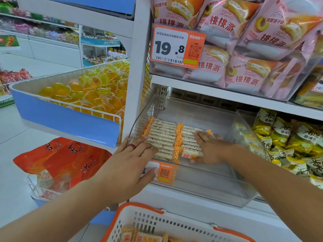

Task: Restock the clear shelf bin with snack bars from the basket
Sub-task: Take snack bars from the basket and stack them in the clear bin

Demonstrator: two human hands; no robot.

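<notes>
Both hands are in the clear shelf bin [201, 179] right now, and the stack of snack bars [167, 137] is being squared up. The left hand [129, 159] is laid at the stack's near-left corner, fingers straight and flat against the wrappers, thumb resting down the bin's front by the orange label [165, 172]. The right hand [209, 147] is pressed flat on top of the right-hand row, fingers spread, nothing gripped. So the step in hand looks like settling a batch just placed, not fetching.

The bars are lying in two side-by-side rows in the left half of the bin, at about 12 o'clock from the hands; the right half of the bin floor shows bare plastic. More bars are seen waiting in the orange-and-white basket [157, 222] at 6 o'clock, right at the bottom edge (only a few tops are visible, so the count cannot be told).

Next, it is judged, a hand will have to be drawn back and lowered to the basket, and a fresh handful gripped and carried up over the bin's front lip.

The bin is seated on a white shelf [201, 84]. Pink cake packets [244, 49] are stacked at 1 o'clock behind a price tag [176, 46], yellow snack packs [288, 145] at 3 o'clock, jelly cups [90, 91] in a blue-fronted wire tray at 10 o'clock. A pale tiled aisle runs off at 9 o'clock.
</notes>
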